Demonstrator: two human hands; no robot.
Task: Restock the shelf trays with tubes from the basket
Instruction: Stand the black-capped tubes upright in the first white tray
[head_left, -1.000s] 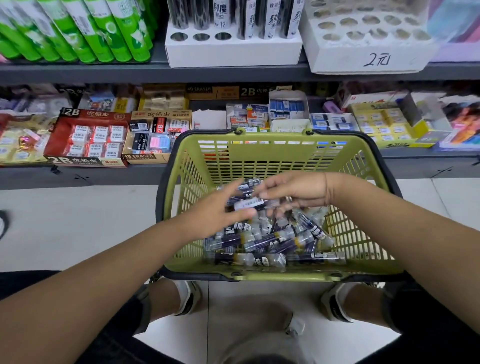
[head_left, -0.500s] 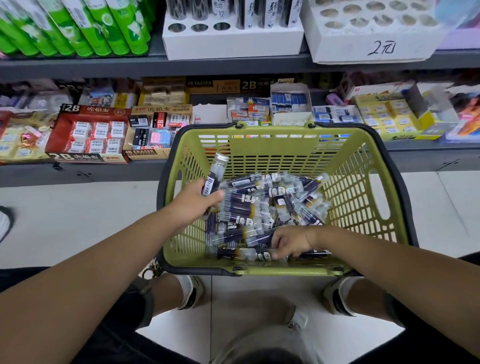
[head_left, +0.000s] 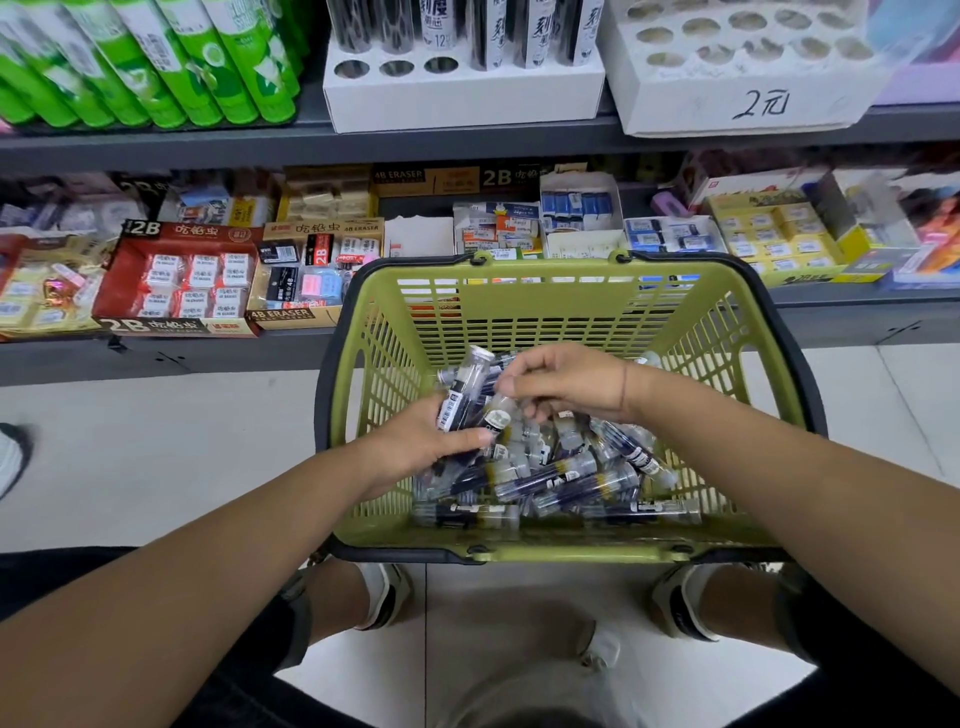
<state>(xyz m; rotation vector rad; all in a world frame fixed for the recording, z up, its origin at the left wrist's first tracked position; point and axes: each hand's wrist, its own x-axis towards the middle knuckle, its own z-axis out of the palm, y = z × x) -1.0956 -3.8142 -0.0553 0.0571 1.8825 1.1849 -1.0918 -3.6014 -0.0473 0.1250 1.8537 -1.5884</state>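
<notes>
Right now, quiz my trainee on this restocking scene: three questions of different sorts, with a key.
1. True or false: the left hand holds tubes over the basket.
2. How many empty holes show in the left-hand white tray on the upper shelf? A one, B three, C nine.
3. Fill in: the basket's walls are ____.
Key: 1 true; 2 B; 3 green.
</notes>
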